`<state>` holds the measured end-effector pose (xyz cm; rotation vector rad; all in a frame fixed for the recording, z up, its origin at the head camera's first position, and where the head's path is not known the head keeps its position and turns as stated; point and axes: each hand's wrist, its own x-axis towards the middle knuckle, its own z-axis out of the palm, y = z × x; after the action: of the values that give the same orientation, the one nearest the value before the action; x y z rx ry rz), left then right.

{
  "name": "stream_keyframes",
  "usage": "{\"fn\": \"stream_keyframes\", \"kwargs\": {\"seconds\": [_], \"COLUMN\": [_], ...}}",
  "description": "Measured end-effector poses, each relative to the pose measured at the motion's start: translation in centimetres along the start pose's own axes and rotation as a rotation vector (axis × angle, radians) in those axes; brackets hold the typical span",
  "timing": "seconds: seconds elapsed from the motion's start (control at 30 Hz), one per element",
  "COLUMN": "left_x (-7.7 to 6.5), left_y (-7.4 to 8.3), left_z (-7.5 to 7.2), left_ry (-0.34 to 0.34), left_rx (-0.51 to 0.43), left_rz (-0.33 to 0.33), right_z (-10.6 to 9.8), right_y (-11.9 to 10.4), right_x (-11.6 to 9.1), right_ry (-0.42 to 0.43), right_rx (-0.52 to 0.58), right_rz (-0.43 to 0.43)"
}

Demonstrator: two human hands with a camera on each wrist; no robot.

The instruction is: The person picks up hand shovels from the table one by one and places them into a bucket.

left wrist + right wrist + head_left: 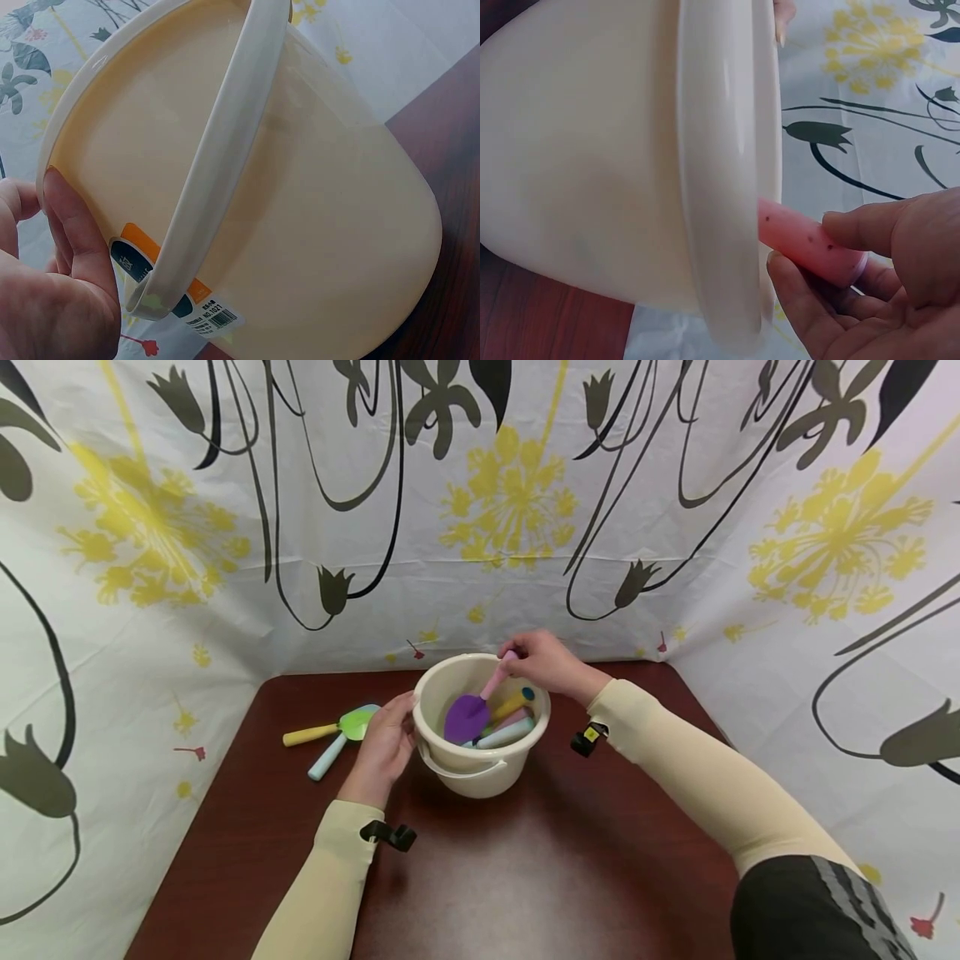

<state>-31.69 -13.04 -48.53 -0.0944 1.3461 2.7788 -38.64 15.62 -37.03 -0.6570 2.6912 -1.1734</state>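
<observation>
A cream bucket (480, 782) stands upright on the table, its carrying handle (217, 165) hanging against the side. My left hand (388, 739) grips the rim at the left; in the left wrist view the fingers (71, 217) touch the wall just under the lip. Between the right thumb and fingers is the pink handle of a toy shovel (467, 718), whose purple blade is inside the bucket. The right hand (551, 664) is above the bucket's far right rim. Several more handled toys, including a yellow handle (512, 703) and a pale blue handle (506, 733), lie in the bucket.
Left of the bucket, a toy with a yellow handle (311, 735) and a green-bladed shovel with a pale blue handle (327, 757) lie overlapping on the dark red table (247, 827). A flower-printed white curtain (360, 527) encloses the table's back and sides.
</observation>
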Motion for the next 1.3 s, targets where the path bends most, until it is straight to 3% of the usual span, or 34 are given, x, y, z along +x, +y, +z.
{"fn": "stream_keyframes", "kwargs": {"seconds": [0.33,0.53,1.03,1.3], "left_x": [0.0,-0.1,-0.1,-0.2], "left_y": [0.1,0.1,0.1,0.1], "left_z": [0.0,-0.1,0.1,0.1], "left_ry": [0.007,0.019,0.016,0.008], "left_rx": [0.010,0.012,0.010,0.013], "left_rz": [-0.003,0.004,-0.003,0.010], "right_z": [0.8,1.5,2.2,2.4], "right_y": [-0.6,-0.8,-0.7,-0.4], "right_x": [0.9,1.6,1.7,2.0], "right_ry": [-0.011,-0.028,-0.098,-0.091], "right_rx": [-0.032,-0.120,-0.193,-0.271], "right_rz": [-0.004,-0.033,-0.035,-0.052]}}
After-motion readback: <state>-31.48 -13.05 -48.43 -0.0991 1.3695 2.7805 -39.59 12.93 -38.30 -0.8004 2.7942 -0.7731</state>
